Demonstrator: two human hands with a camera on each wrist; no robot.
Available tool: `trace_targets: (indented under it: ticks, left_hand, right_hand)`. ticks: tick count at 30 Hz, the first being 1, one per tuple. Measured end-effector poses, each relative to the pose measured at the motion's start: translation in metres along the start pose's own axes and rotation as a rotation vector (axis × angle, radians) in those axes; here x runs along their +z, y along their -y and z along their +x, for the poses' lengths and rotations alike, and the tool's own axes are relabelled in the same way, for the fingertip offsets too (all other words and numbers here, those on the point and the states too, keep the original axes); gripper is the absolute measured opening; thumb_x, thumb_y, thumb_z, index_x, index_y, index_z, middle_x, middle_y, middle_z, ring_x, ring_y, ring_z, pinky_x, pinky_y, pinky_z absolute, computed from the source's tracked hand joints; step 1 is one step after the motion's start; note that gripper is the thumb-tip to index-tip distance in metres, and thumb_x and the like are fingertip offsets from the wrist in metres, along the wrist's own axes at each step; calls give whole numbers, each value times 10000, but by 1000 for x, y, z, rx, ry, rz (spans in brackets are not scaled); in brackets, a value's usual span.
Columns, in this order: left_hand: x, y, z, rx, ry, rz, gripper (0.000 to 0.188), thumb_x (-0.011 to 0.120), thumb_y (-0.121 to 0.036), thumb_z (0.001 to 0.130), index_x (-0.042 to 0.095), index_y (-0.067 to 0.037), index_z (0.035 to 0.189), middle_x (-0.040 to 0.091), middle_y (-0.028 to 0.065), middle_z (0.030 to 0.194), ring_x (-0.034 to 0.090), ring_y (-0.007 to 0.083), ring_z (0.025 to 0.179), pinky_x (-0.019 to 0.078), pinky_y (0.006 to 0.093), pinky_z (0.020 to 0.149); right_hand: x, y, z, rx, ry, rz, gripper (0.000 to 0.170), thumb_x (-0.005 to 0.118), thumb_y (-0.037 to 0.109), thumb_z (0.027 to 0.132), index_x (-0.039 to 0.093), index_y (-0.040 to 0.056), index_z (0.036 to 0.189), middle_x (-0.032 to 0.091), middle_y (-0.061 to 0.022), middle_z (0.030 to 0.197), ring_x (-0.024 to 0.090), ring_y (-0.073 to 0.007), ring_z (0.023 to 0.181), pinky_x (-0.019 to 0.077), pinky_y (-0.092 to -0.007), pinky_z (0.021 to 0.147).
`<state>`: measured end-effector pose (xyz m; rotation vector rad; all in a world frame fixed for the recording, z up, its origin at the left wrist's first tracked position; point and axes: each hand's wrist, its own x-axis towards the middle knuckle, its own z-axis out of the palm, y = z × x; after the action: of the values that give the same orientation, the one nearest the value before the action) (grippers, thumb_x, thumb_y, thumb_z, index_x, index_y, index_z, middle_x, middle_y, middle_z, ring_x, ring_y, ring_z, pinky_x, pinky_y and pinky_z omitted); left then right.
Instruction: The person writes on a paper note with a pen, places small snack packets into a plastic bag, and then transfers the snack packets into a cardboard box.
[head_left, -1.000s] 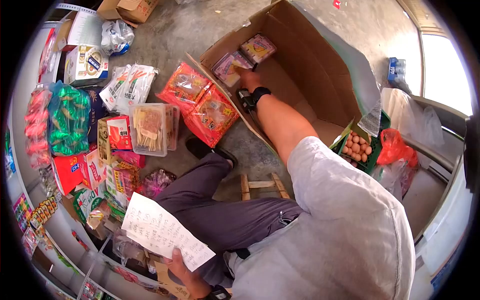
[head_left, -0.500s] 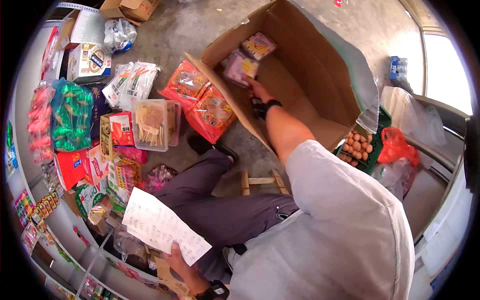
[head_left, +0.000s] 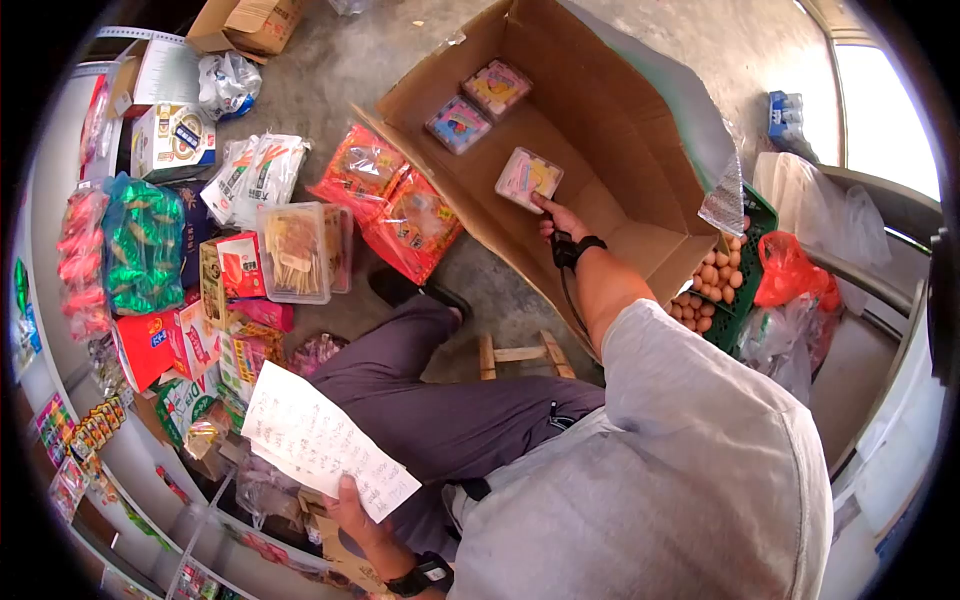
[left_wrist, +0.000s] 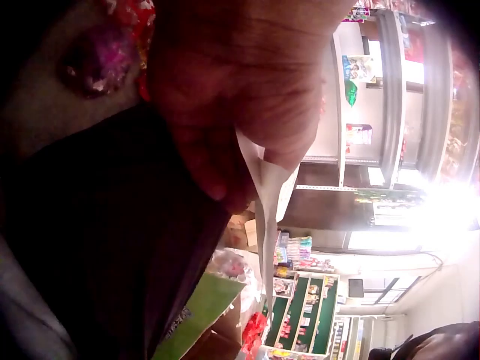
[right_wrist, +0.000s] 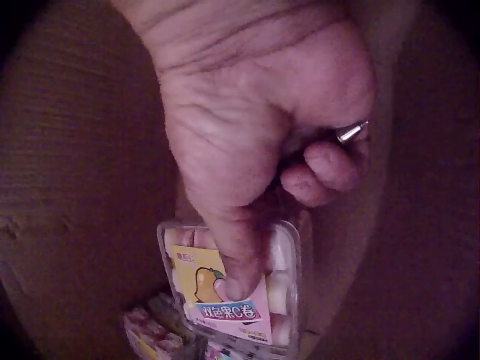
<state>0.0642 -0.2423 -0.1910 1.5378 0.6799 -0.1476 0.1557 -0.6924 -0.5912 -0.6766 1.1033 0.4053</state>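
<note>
In the head view my right hand (head_left: 563, 222) grips a clear plastic snack box (head_left: 528, 180) inside the large cardboard carton (head_left: 590, 130). The thumb lies across its yellow and pink mango label in the right wrist view, and a pen (right_wrist: 351, 133) with a metal tip sits in the curled fingers. Two more snack boxes lie at the carton's far left: a pink and yellow one (head_left: 497, 88) and a blue-labelled one (head_left: 459, 124). Low in the head view, my left hand (head_left: 362, 522) holds a white sheet of paper (head_left: 318, 440) with handwritten lines, pinched at its lower edge.
Red snack bags (head_left: 395, 205) lie against the carton's left side. Left of them stand a tub of skewered snacks (head_left: 297, 255), white packets (head_left: 255, 180) and green-wrapped packs (head_left: 145, 245). Eggs (head_left: 715, 275) fill a green crate (head_left: 762, 220) at right. A wooden stool (head_left: 520, 354) stands below the carton.
My right hand has taken a snack box from the carton's far left and drawn it back toward me, uncovering the blue-labelled box. The left hand keeps the paper in nearly the same place.
</note>
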Motion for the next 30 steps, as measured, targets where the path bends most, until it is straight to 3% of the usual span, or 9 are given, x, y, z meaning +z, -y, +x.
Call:
trace_targets:
  ticks: [2,11,20,30]
  left_hand:
    - [1,1,-1,9,-9,-1,560,577,-180,950,405,67,1423,588,208,1275,653,269,1039,563,389,856]
    - [2,2,-2,25,-17,11,556,569,-183,960,394,78,1419,590,219,1262,658,273,1021,570,393,843]
    - [-4,7,-3,48,-12,4,555,577,-182,959,396,77,1416,598,218,1251,666,267,1005,581,390,829]
    - [-6,9,-3,36,-2,-40,520,582,-171,955,433,43,1404,613,199,1244,674,260,1004,584,389,835]
  right_hand:
    - [1,-4,4,42,-13,-43,457,825,529,791,523,209,912,378,66,583,357,-44,409,300,-193,380]
    - [-6,-13,5,32,-4,14,417,812,470,831,509,188,880,361,75,604,350,-33,459,296,-189,374]
    - [6,-7,-13,45,26,-77,468,810,550,797,497,214,883,353,79,602,347,-31,451,277,-190,382]
    - [7,-9,0,22,30,-14,420,826,443,823,547,161,961,383,62,696,351,-42,487,302,-196,382]
